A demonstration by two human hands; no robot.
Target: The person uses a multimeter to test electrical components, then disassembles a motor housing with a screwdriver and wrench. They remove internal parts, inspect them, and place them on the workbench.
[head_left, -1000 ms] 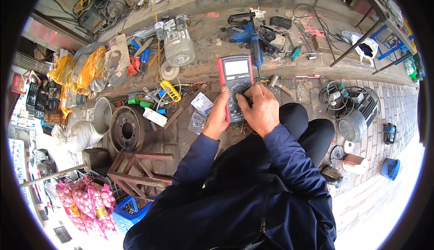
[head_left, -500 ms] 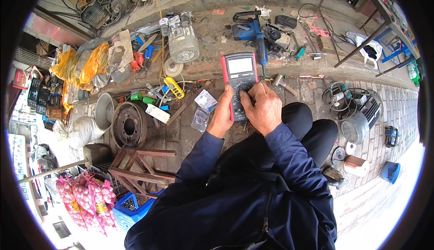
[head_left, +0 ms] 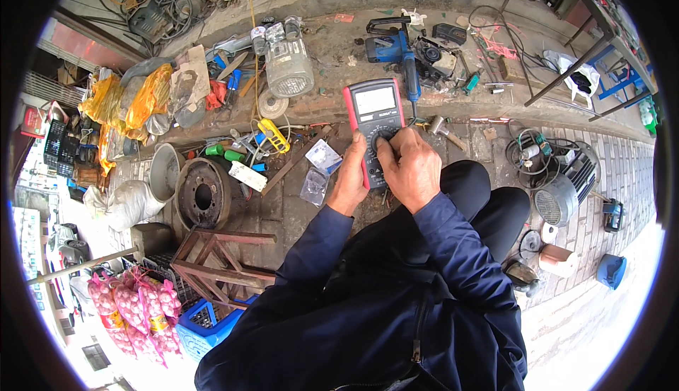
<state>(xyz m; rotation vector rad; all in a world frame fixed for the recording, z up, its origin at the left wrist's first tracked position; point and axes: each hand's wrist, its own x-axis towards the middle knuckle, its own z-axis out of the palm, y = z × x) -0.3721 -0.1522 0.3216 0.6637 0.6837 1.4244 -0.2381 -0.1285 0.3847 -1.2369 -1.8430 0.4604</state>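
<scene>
I hold a red-edged grey multimeter (head_left: 375, 111) with a pale screen in front of me, above the ground. My left hand (head_left: 349, 177) grips its left side from below. My right hand (head_left: 409, 167) lies over the lower half, with the fingers pinched on the dial in the middle of the meter. Dark blue sleeves cover both forearms. My knee in black trousers (head_left: 470, 182) is just right of the hands.
On the ground ahead lie a grey electric motor (head_left: 288, 65), a blue power tool (head_left: 396, 51), a hammer (head_left: 442, 128), yellow and green hand tools (head_left: 244, 147) and a rusty wheel drum (head_left: 203, 194). A rusty metal stool (head_left: 219, 260) stands lower left, another motor (head_left: 566, 186) at right.
The whole view has shifted slightly as my head moved. My right fingers have kept working on the meter's dial; my left hand's grip is unchanged.
</scene>
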